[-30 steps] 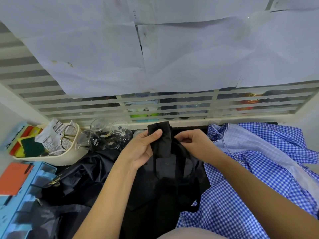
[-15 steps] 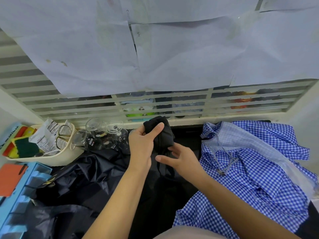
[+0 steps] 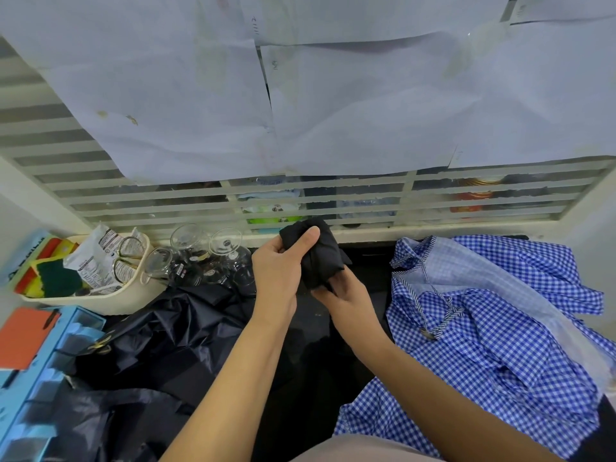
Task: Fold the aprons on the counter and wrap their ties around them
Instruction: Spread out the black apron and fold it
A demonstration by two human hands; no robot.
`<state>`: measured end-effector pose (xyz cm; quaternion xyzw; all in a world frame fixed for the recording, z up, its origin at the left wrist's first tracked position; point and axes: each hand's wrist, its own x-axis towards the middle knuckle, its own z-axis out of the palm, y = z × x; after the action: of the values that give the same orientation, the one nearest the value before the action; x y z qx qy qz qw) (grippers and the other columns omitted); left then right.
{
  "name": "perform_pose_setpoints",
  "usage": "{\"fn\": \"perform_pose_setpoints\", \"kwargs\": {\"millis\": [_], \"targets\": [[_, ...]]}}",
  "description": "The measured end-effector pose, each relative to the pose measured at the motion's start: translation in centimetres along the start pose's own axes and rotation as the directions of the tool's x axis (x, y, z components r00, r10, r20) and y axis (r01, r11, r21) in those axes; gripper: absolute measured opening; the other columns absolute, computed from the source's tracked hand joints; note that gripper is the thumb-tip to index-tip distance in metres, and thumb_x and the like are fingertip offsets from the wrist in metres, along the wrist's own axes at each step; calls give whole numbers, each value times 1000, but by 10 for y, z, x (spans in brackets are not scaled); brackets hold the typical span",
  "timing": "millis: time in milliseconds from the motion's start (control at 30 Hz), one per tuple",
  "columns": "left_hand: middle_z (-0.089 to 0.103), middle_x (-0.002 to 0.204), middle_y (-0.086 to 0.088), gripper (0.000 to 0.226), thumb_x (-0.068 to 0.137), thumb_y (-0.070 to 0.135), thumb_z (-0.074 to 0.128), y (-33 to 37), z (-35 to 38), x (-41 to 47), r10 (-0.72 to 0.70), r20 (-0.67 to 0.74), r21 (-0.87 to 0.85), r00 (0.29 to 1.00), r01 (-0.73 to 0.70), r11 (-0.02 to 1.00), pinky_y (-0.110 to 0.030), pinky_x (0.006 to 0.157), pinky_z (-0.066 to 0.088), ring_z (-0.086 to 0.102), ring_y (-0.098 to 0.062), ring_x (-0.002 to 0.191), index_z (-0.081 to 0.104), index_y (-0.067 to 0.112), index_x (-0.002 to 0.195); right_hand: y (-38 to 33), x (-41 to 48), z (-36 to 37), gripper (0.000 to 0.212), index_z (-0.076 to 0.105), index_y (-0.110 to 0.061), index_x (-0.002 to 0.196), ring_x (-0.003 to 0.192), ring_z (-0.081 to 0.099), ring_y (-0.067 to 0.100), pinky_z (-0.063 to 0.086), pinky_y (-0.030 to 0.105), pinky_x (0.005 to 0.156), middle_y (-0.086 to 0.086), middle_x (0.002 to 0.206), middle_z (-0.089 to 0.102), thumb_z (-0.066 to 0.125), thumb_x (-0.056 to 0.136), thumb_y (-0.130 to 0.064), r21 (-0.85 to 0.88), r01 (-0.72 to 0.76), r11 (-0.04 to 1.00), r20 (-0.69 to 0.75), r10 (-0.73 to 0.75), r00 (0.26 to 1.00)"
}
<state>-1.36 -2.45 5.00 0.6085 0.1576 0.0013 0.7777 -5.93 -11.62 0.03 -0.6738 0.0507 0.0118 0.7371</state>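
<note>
Left hand (image 3: 276,275) grips the black bundle (image 3: 320,255), thumb on top. Right hand (image 3: 346,298) pinches its lower end. Checked apron (image 3: 493,328) lies right.

A narrow strip of bare counter (image 3: 366,266) lies open at the back, between the glasses (image 3: 213,258) on the left and the checked shirt (image 3: 500,328) heaped on the right. The left hand (image 3: 276,278) and right hand (image 3: 346,296) fill the centre, each with a grip on a black bundle (image 3: 321,258). Dark cloth (image 3: 173,341), a basket (image 3: 110,305) and a blue tray (image 3: 36,395) crowd the left; a slatted grille (image 3: 333,211) closes the back.
</note>
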Motion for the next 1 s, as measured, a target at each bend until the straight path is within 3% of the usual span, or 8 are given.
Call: {"fn": "perform_pose_setpoints", "kwargs": {"millis": [67,133,300,400,500,700,900,1000], "targets": [[73,81,-8,16,81,13,73,0,-3,3,-68,10,-65,998,68,996,-26,62,56,71,-17,76,71,2,92,-5,0,-4,24,61,-9,105,60,61,10,48,22,62,5,87,69,42,96,3,96,-54,994,48,50,998],[73,79,-6,15,84,13,70,1,-7,6,-116,14,-130,993,117,985,-28,66,57,70,-18,75,69,3,93,-6,-1,-7,25,59,-4,103,42,42,6,35,19,46,8,77,64,35,99,1,99,-78,992,40,74,996],[74,91,-6,20,86,16,67,2,-12,14,-191,-3,-241,982,185,953,-33,79,57,70,-20,90,67,5,104,-6,-3,-12,22,64,-24,114,77,58,-8,44,8,70,-16,87,65,52,97,-18,-394,118,911,-31,-141,989],[72,102,-12,24,85,16,68,4,-14,20,-254,4,-311,967,242,919,-39,88,55,69,-25,97,66,3,105,-6,-4,-14,32,67,-11,117,79,61,2,48,13,73,-5,89,68,52,95,-29,-637,356,684,73,-406,911],[74,96,-10,18,85,16,67,8,-15,22,-230,47,-306,972,233,923,-37,84,56,70,-23,93,67,4,98,-13,-6,-16,39,67,-9,118,74,56,2,44,7,68,-10,82,62,47,95,-34,-626,433,649,157,-439,885],[74,92,-8,17,88,13,64,10,-14,15,-129,45,-275,991,136,952,-30,81,57,71,-18,89,66,2,101,-34,-7,-26,17,69,-22,99,52,47,1,33,13,50,-16,54,53,52,97,-24,-429,221,876,143,-176,974],[72,81,-6,6,87,11,65,4,-6,2,-37,-2,-132,999,36,991,-29,73,58,70,-16,77,67,6,87,-41,-2,-34,11,76,-16,93,76,63,6,51,25,72,-5,79,69,71,84,-21,-540,271,797,160,-219,962],[70,74,-5,9,87,12,67,5,-10,5,-28,-54,-129,998,20,991,-28,67,56,68,-15,70,65,6,81,-40,-3,-36,12,74,-21,97,84,62,1,49,20,77,-10,87,69,70,85,-22,-592,267,760,190,-190,963]]}}
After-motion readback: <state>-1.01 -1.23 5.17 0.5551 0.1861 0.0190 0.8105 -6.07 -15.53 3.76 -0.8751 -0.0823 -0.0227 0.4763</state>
